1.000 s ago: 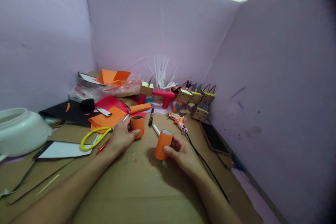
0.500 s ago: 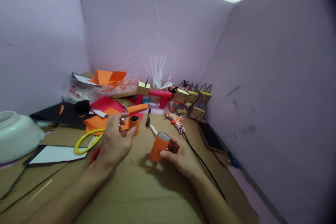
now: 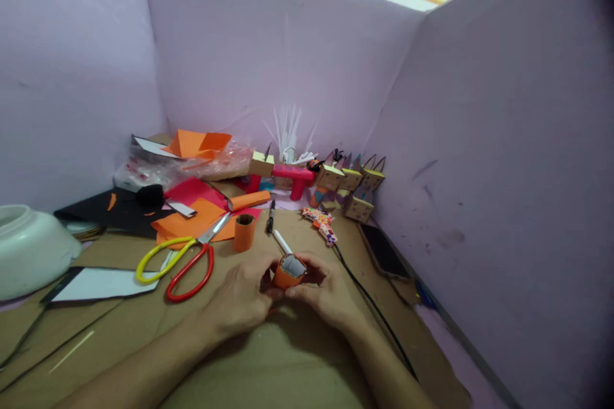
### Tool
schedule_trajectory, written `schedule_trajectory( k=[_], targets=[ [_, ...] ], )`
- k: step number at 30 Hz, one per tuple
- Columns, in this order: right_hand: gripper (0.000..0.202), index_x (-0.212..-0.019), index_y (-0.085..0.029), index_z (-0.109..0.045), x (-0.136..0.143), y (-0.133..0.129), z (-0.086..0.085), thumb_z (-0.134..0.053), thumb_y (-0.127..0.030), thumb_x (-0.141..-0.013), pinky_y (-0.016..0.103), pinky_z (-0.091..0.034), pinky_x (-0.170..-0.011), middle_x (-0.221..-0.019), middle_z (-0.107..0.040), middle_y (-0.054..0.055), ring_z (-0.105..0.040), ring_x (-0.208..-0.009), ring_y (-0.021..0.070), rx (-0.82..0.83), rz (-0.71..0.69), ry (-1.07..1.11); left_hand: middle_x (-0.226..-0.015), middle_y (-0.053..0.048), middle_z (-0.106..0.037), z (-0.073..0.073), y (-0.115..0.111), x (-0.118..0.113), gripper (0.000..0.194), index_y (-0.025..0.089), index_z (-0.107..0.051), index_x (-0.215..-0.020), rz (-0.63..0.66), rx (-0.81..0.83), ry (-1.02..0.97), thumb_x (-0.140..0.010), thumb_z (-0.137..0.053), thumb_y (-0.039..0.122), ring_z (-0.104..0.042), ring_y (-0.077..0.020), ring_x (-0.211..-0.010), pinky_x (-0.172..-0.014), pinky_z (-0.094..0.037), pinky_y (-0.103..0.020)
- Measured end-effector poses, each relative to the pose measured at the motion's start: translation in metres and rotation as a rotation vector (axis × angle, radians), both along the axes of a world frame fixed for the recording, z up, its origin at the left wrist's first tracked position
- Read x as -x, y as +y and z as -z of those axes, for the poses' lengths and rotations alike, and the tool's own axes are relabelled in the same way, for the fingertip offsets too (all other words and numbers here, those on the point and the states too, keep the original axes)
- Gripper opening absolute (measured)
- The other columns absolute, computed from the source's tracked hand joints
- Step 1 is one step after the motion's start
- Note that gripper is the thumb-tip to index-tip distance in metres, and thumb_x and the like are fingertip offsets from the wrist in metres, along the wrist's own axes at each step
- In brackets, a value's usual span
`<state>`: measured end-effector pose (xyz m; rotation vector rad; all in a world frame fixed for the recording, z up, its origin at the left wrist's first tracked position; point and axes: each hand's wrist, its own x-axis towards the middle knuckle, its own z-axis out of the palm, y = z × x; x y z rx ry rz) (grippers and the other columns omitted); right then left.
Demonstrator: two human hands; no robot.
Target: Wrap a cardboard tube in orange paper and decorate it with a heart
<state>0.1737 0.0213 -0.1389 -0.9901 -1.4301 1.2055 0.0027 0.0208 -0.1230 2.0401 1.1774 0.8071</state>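
Between my two hands is a short orange paper-covered cardboard tube [image 3: 289, 276], its greyish open end tilted up toward me. My left hand [image 3: 247, 287] grips its left side with thumb and fingers. On the other side my right hand [image 3: 330, 291] pinches it, thumb at the front and fingers behind. A second orange tube [image 3: 244, 235] stands upright on the cardboard, apart from my hands. Scissors [image 3: 196, 249] with one yellow and one red handle lie left of it. Just behind the held tube are a white pen [image 3: 283, 241] and a black pen [image 3: 271, 216].
A flower-patterned glue gun [image 3: 322, 223] with a black cord and a phone [image 3: 384, 249] lie to the right. Cardboard animal figures [image 3: 352, 182] line the back. Orange paper sheets [image 3: 182, 223] lie left, and a white ceramic pot [image 3: 31, 252] stands at the far left.
My left hand has come away from the standing tube and moved right and nearer, onto the tube in my right hand. The scissors are now uncovered.
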Motion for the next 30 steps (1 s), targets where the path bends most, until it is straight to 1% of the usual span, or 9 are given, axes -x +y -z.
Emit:
schedule_trajectory(
  k=[3,7,12,15,17,21,24,27,30],
  targets=[
    [0.041,-0.087,-0.02,-0.068,0.002,0.001,-0.001,-0.08,-0.018,-0.048,0.03,-0.047,-0.071,-0.087,-0.067,0.002,-0.06,-0.08,0.02,0.004,0.017,-0.024,-0.087,-0.003,-0.066,0.004,0.0,-0.002,0.03,0.019,-0.062,-0.1,0.001,0.044,-0.018,-0.072,-0.06,0.031,-0.058,-0.0185,-0.076,-0.065,-0.043,-0.025],
    [0.033,-0.089,-0.019,-0.069,0.005,0.001,-0.003,-0.075,-0.024,-0.057,0.029,-0.047,-0.067,-0.083,-0.068,0.003,-0.06,-0.074,0.0183,0.055,-0.008,-0.023,-0.082,-0.003,-0.068,0.01,0.005,-0.004,0.033,0.016,-0.065,-0.092,-0.024,0.176,-0.095,-0.066,-0.064,0.037,-0.058,-0.02,-0.077,-0.065,-0.044,-0.025],
    [0.039,-0.097,-0.017,-0.067,0.001,0.001,-0.004,-0.072,-0.036,-0.063,0.025,-0.047,-0.055,-0.085,-0.069,0.005,-0.061,-0.066,0.0163,0.142,-0.04,0.014,-0.085,-0.004,-0.068,0.01,0.01,-0.003,0.034,0.013,-0.065,-0.089,0.091,0.345,-0.285,-0.065,-0.065,0.036,-0.059,-0.0199,-0.078,-0.066,-0.045,-0.026],
    [0.043,-0.098,-0.016,-0.066,-0.002,0.001,-0.002,-0.072,-0.042,-0.064,0.024,-0.048,-0.052,-0.086,-0.069,0.006,-0.062,-0.066,0.0162,0.198,-0.049,0.057,-0.075,-0.002,-0.065,0.011,0.01,-0.003,0.038,0.012,-0.063,-0.091,0.149,0.448,-0.371,-0.067,-0.064,0.042,-0.057,-0.0147,-0.063,-0.054,-0.043,-0.022],
    [0.044,-0.097,-0.016,-0.066,-0.001,0.001,-0.002,-0.071,-0.045,-0.064,0.024,-0.049,-0.054,-0.086,-0.069,0.006,-0.063,-0.068,0.0165,0.219,-0.044,0.077,-0.065,-0.001,-0.061,0.01,0.009,-0.004,0.044,0.011,-0.062,-0.09,0.148,0.533,-0.397,-0.066,-0.064,0.048,-0.053,-0.0117,-0.052,-0.045,-0.041,-0.021],
    [0.046,-0.093,-0.015,-0.067,0.001,-0.001,-0.005,-0.072,-0.048,-0.06,0.025,-0.049,-0.052,-0.085,-0.069,0.008,-0.064,-0.067,0.0177,0.206,0.004,0.05,-0.066,-0.005,-0.063,0.005,0.007,-0.007,0.052,0.009,-0.061,-0.089,0.097,0.655,-0.471,-0.057,-0.07,0.049,-0.053,-0.0106,-0.05,-0.044,-0.042,-0.02],
    [0.051,-0.096,-0.014,-0.066,-0.009,0.003,-0.011,-0.068,-0.052,-0.062,0.028,-0.05,-0.056,-0.085,-0.069,0.009,-0.063,-0.066,0.0182,0.144,0.129,-0.015,-0.066,-0.004,-0.063,0.001,0.008,-0.007,0.046,0.01,-0.059,-0.086,0.027,0.696,-0.61,-0.055,-0.074,0.041,-0.052,-0.0084,-0.048,-0.042,-0.04,-0.018],
    [0.052,-0.102,-0.014,-0.062,-0.031,0.014,-0.014,-0.058,-0.054,-0.069,0.029,-0.05,-0.062,-0.09,-0.067,0.01,-0.062,-0.069,0.0171,0.049,0.38,-0.113,-0.058,0.001,-0.058,0.003,0.011,-0.002,0.034,0.012,-0.057,-0.079,-0.071,0.704,-0.74,-0.06,-0.073,0.035,-0.049,-0.0069,-0.045,-0.04,-0.039,-0.016],
    [0.046,-0.096,-0.012,-0.064,-0.053,0.024,-0.009,-0.056,-0.049,-0.07,0.029,-0.046,-0.059,-0.081,-0.067,0.01,-0.06,-0.066,0.0187,-0.009,0.581,-0.287,-0.053,0.002,-0.054,0.008,0.015,0.002,0.025,0.012,-0.056,-0.074,-0.103,0.734,-0.768,-0.065,-0.069,0.032,-0.048,-0.0067,-0.044,-0.039,-0.038,-0.015]
  ],
)
